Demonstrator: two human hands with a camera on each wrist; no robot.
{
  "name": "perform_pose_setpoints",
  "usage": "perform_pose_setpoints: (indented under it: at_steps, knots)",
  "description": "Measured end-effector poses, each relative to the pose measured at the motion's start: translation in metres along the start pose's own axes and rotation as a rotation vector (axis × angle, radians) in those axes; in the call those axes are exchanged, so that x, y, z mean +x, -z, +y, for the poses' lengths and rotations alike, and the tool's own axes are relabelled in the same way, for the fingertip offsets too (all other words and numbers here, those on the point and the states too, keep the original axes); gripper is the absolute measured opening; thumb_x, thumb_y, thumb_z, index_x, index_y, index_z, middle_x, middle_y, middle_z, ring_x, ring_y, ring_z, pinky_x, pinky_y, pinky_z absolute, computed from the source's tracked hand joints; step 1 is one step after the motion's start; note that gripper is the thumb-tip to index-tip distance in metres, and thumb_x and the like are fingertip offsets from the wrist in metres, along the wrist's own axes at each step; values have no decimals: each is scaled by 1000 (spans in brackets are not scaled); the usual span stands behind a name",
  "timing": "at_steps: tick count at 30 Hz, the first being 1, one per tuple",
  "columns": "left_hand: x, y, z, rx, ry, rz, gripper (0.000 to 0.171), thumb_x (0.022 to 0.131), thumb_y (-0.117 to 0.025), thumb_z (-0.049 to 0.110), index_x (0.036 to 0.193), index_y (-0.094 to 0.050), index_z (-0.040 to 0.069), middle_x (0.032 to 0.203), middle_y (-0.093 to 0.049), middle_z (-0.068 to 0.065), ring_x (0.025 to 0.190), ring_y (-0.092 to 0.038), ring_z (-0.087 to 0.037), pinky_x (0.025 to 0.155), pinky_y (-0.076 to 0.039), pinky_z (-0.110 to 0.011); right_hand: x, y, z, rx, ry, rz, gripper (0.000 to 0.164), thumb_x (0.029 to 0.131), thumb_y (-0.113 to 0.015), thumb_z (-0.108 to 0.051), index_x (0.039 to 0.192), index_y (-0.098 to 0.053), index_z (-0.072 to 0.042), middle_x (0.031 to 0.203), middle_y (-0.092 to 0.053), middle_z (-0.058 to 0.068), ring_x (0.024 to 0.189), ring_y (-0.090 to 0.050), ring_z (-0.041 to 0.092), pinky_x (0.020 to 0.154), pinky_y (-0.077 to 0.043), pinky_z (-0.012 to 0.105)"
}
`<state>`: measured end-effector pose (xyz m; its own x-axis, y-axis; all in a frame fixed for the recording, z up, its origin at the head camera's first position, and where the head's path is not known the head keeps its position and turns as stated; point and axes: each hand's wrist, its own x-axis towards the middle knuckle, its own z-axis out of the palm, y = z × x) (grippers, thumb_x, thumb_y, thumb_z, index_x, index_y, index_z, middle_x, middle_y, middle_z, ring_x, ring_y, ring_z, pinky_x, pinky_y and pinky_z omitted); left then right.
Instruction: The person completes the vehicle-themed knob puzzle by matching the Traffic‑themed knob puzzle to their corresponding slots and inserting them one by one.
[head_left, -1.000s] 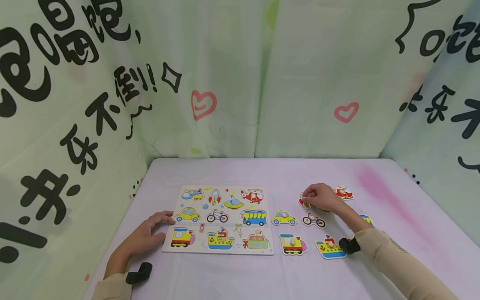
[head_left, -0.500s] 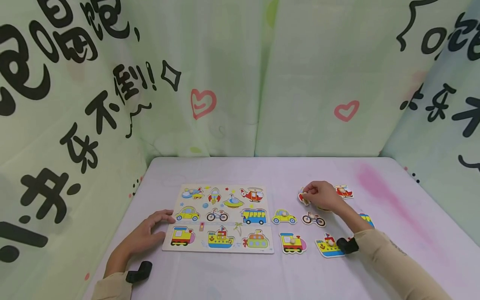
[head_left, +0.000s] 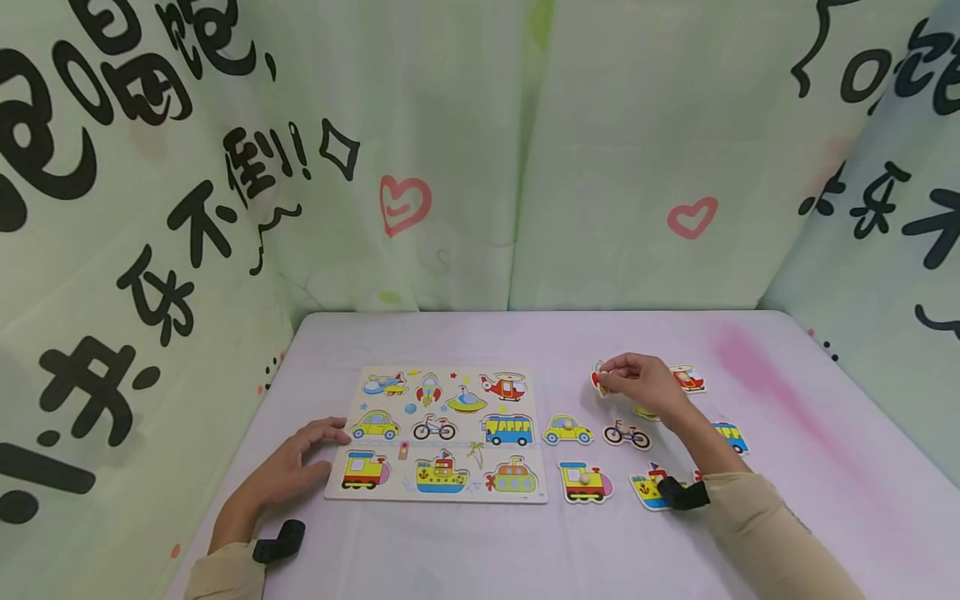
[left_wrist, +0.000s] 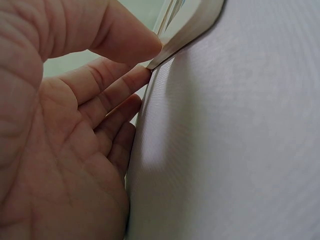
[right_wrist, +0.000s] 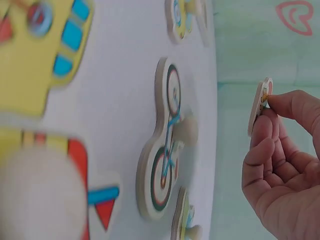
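My left hand rests at the left edge of a wooden puzzle board printed with vehicles. In the left wrist view its fingertips touch the board's edge, with the fingers fairly straight. Right of the board, my right hand pinches a small puzzle piece between thumb and fingers. The right wrist view has this piece held on edge, off the table; fingers hide most of its red and yellow picture. Below that hand lie a bicycle piece and a partly covered yellow piece.
Loose knobbed pieces lie right of the board: a car, a train, a ship, a bus and a helicopter. The right forearm passes over some of them. Printed curtains surround the white table.
My right hand has raised the puzzle piece and shifted slightly left and away. More of the bus and the yellow piece now shows. The left hand stays put.
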<state>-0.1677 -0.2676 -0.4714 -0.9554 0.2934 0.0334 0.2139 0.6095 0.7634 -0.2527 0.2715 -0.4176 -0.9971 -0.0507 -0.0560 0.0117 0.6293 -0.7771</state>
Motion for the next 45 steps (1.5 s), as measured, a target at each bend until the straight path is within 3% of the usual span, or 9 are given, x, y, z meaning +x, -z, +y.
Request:
perform_pose_setpoints:
  at_steps: [12, 24, 38, 45]
  knots:
    - [0, -1, 0, -2, -3, 5, 36, 84, -63, -3, 117, -66, 12, 151, -49, -19, 146, -33, -48, 115, -26, -70, -5, -11, -14, 113, 34, -4, 36, 96, -71, -31, 117, -67, -1, 95, -72, 5, 97, -66, 32, 85, -52, 38]
    - [0, 0, -2, -5, 2, -3, 35, 84, -63, -3, 117, -66, 11, 152, -48, -20, 146, -32, -49, 115, -26, -70, -5, -32, -36, 190, 16, -21, 35, 97, -70, -31, 118, -67, -3, 97, -73, 5, 101, -66, 35, 85, -48, 41]
    - [0, 0, -1, -3, -17, 8, 36, 84, -63, -3, 117, -66, 12, 151, -49, -20, 146, -33, -49, 115, -26, -69, -6, -57, -59, 264, 59, -62, 30, 97, -69, -29, 117, -68, -6, 99, -74, 5, 97, -66, 30, 88, -47, 44]
    - [-1, 0, 1, -5, -19, 8, 35, 84, -62, -4, 116, -66, 11, 150, -50, -21, 145, -33, -50, 115, -26, -70, -6, -66, -64, 260, 61, -91, 30, 97, -70, -31, 117, -69, -9, 100, -74, 4, 97, -66, 27, 90, -49, 41]
